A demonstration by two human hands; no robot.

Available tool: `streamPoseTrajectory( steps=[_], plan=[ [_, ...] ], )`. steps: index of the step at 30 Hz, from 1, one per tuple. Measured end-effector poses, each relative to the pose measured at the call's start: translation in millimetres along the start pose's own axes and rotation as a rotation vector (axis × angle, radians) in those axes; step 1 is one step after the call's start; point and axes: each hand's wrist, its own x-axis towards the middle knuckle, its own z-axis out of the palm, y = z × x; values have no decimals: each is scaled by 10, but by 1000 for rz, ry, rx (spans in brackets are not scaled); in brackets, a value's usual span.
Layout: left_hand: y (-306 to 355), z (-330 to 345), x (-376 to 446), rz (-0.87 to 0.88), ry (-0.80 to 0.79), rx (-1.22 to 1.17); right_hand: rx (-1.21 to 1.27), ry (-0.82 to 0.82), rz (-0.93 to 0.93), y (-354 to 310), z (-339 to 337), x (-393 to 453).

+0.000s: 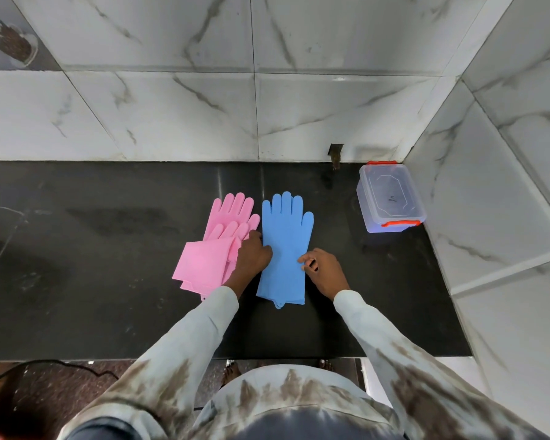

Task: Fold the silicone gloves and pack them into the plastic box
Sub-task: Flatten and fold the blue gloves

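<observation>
A dark stone counter [108,249] backed by marbled tiles holds a blue glove [285,246] lying flat, fingers away from the person, beside stacked pink gloves [216,249]. The left hand [253,254] curls its fingers on the blue glove's left edge; the right hand [323,269] pinches its right edge. The lidded plastic box [389,198] sits in the right corner

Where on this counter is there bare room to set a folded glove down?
Bare patches: the wide dark counter left of the pink gloves, the strip between the blue glove and the plastic box, and the near edge. The middle is crowded: both hands press the gloves.
</observation>
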Motion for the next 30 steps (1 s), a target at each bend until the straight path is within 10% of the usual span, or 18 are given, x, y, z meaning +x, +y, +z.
streamPoseTrajectory(
  steps=[7, 16, 30],
  plan=[
    [-116, -107, -144, 353, -139, 0, -51, 41, -49, 17, 0, -52],
    [-405, -95, -221, 695, -79, 760, -143, 31, -96, 13, -24, -96],
    [-39, -81, -118, 337, -74, 239, -42, 125, -75, -68, 103, -117]
  ],
)
